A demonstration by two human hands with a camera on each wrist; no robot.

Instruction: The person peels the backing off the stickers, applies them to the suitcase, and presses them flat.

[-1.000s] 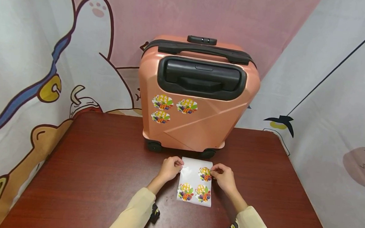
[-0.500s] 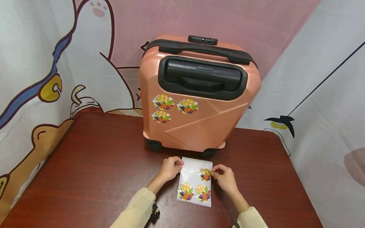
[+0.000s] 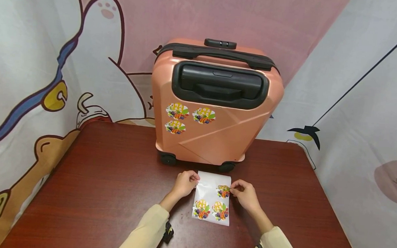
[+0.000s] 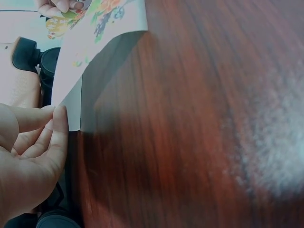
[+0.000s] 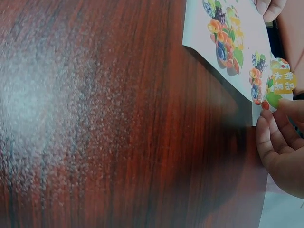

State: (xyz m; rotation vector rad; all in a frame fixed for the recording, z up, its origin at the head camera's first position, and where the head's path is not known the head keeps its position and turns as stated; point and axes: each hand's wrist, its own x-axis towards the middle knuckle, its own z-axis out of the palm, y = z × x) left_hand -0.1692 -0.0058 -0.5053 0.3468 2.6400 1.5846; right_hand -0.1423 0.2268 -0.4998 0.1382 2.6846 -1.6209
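A white sticker sheet (image 3: 206, 189) bears three round fruit stickers and lies tilted off the table in the wrist views. My left hand (image 3: 184, 184) pinches its upper left edge between thumb and fingertips. At the right edge, my right hand (image 3: 246, 195) pinches the side of the upper right fruit sticker (image 3: 223, 191). In the right wrist view, the yellow lettered part of this sticker (image 5: 283, 80) stands up off the sheet, while its fruit part still lies against it. Two more stickers, one at lower left (image 3: 201, 209) and one at lower right (image 3: 220, 210), lie flat on the sheet.
A pink hard-shell suitcase (image 3: 214, 132) stands upright just behind the sheet, with three similar stickers (image 3: 203, 115) on its upper left front. It rests on the dark red wooden table (image 3: 116, 179). A cartoon-printed cloth (image 3: 129, 36) hangs behind and at both sides.
The top of the upper right sticker has lifted and bent downward as my right hand shifted slightly down and right. My left hand keeps its grip at the sheet's left edge.
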